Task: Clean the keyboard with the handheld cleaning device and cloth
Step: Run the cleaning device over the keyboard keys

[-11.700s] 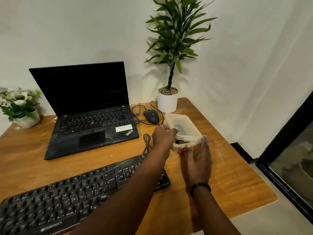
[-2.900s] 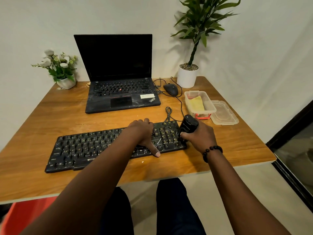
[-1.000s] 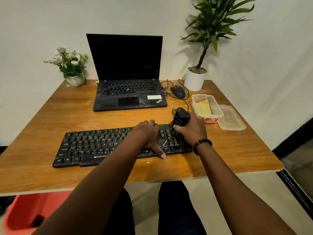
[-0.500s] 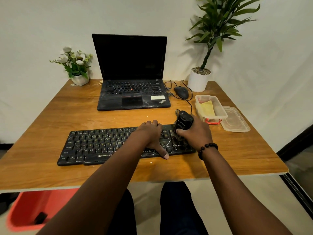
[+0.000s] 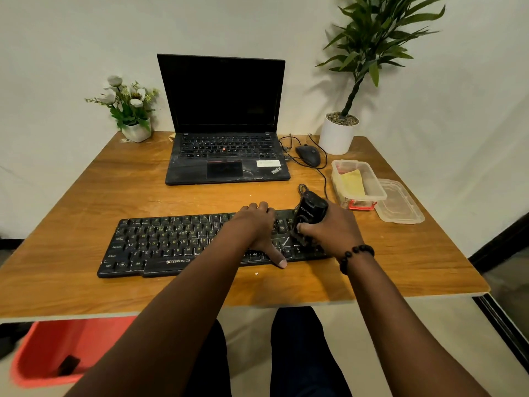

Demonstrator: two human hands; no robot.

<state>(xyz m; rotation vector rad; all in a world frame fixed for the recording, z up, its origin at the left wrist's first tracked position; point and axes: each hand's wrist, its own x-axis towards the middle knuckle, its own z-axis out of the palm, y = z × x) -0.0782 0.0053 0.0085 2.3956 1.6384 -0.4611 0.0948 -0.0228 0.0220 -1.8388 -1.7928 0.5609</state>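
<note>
A black keyboard (image 5: 171, 245) lies across the wooden table near its front edge. My right hand (image 5: 332, 230) grips a black handheld cleaning device (image 5: 310, 210), which stands brush-down on the keys at the keyboard's right end. My left hand (image 5: 257, 227) rests on the keyboard just left of the device, its fingers curled over the back edge and the thumb stretched to the front edge. A yellow cloth (image 5: 353, 181) lies folded in an open clear plastic box (image 5: 375, 190) to the right.
The box's lid (image 5: 399, 204) lies beside it near the table's right edge. Behind the keyboard stand an open black laptop (image 5: 226, 156), a wired mouse (image 5: 307, 155), a potted plant (image 5: 339, 133) and a flower pot (image 5: 134, 130). A red bin (image 5: 57, 351) sits under the table.
Since 11.7 s ago the box was opened and its lid set aside, and my right hand took up the device. In the last second the device shifted slightly over the right-hand keys.
</note>
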